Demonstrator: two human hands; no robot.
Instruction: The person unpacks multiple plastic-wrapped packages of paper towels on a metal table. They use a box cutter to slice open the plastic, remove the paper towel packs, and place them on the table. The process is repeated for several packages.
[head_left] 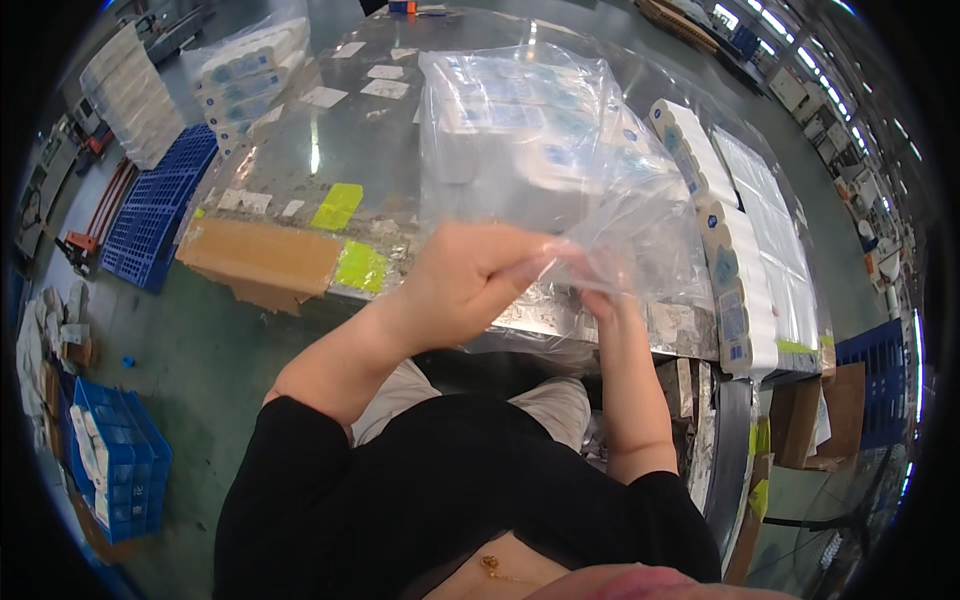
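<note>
left hand [460, 285] pinches crinkly clear plastic bag [655, 240] around cylindrical paper rolls [510, 118]; right hand [608, 290] film-veiled, can't tell its finger grip.

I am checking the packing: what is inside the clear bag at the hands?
Stacked white rolls with bluish print show through the clear bag. Whatever lies behind the front ones is covered.

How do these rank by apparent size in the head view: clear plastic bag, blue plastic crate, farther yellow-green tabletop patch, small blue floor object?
1. Clear plastic bag
2. Blue plastic crate
3. Farther yellow-green tabletop patch
4. Small blue floor object
</note>
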